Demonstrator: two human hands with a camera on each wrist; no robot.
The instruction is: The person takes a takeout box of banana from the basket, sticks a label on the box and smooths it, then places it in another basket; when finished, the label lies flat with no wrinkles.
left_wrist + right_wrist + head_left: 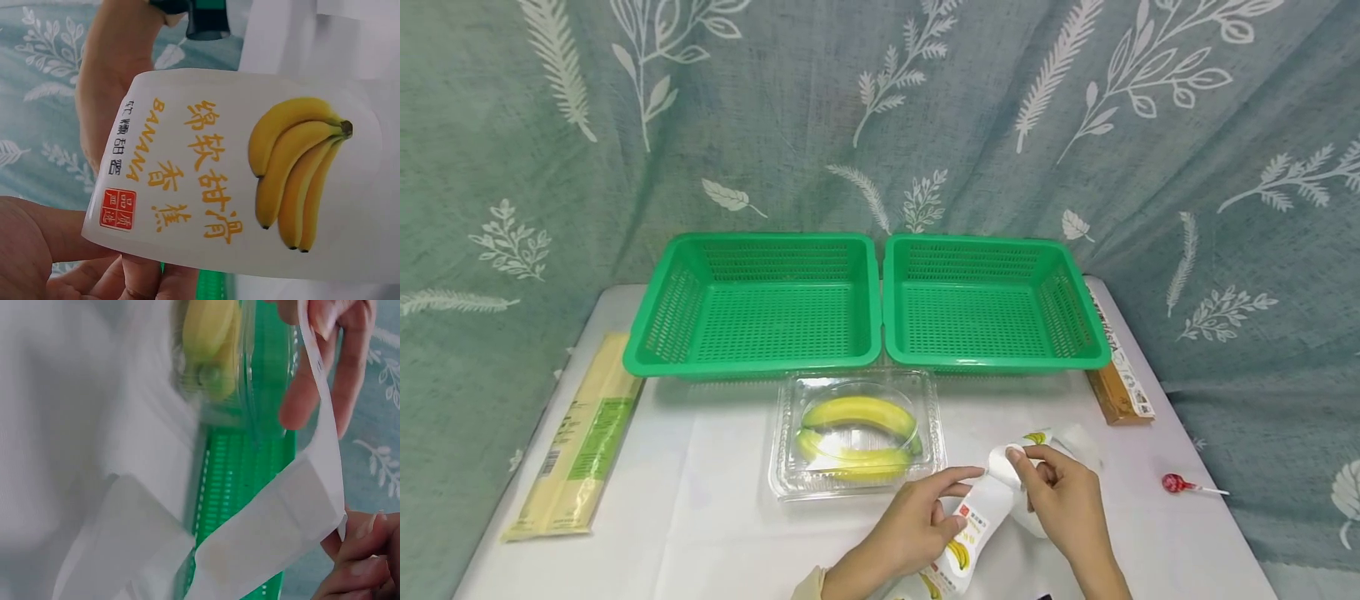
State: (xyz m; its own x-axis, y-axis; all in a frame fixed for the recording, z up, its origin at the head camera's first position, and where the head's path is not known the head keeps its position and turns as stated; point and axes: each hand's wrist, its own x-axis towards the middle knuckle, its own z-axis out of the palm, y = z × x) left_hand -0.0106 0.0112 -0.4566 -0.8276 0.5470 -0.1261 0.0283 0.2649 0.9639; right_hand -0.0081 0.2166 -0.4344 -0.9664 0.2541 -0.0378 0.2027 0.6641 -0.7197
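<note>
A strip of white banana labels (pixel 977 525) runs between both hands at the front of the table, right of centre. My left hand (pixel 910 525) pinches the strip between thumb and fingers. On the upper part of the strip, my right hand (pixel 1071 496) pinches it with thumb and forefinger. A printed label (pixel 231 169) with a bunch of bananas faces the left wrist camera. The strip's plain white back (pixel 275 519) shows in the right wrist view, folded near the right fingers. Left of the hands, a clear plastic box (pixel 782 475) contains yellow bananas (pixel 857 412).
Two green baskets (pixel 752 367) (pixel 1000 362) stand side by side at the back. A pack of noodles (pixel 583 442) lies at the left. To the right are a pasta box (pixel 1120 375) and a red lollipop (pixel 1176 483). A patterned curtain (pixel 805 108) hangs behind.
</note>
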